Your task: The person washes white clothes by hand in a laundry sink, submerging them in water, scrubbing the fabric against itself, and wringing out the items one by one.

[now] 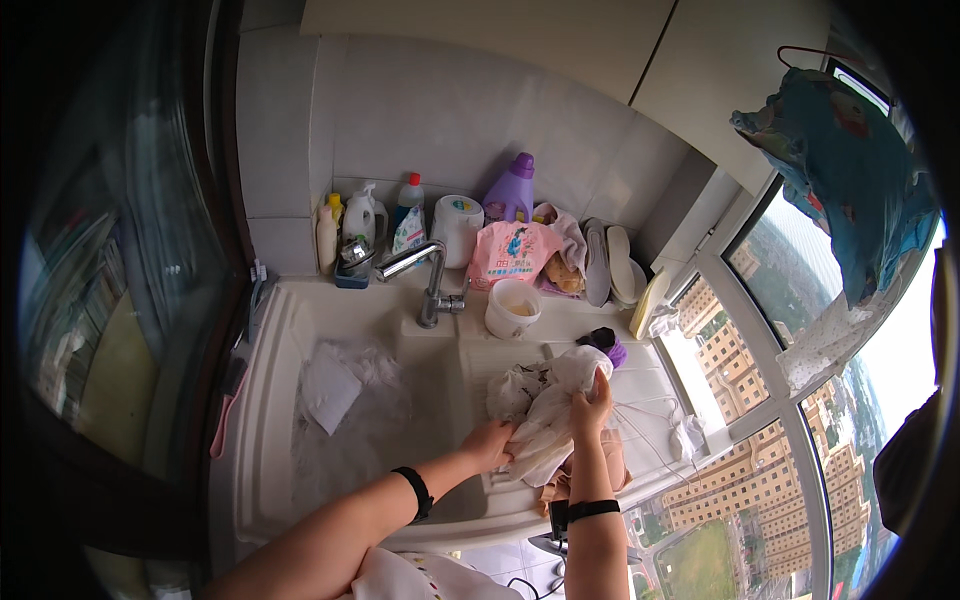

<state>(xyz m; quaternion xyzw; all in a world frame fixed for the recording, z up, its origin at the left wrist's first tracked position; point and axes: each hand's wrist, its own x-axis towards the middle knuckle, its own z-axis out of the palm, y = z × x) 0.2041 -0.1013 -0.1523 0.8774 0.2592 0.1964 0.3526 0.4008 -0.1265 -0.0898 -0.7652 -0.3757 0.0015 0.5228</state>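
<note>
With both hands I hold a wet-looking white cloth (548, 425), bunched up over the ribbed washboard side of the sink. My left hand (488, 446) grips its lower left edge, fingers closed. Higher up on the right, my right hand (591, 404) is closed round a gathered part of it. A white piece with dark print (522, 388) lies against the cloth; whether it belongs to it I cannot tell. Just behind is a purple bundle (606, 346). Brownish fabric (608, 465) lies partly hidden beneath my right wrist. In the basin (430, 385), white fabric (332, 388) sits in cloudy water.
A chrome tap (434, 295) rises behind the basin, beside a white tub (512, 308). Along the wall stand several bottles, a pink bag (514, 252) and slippers (620, 265). A brush (229, 405) hangs at the left rim. Clothes (835, 170) hang by the right window.
</note>
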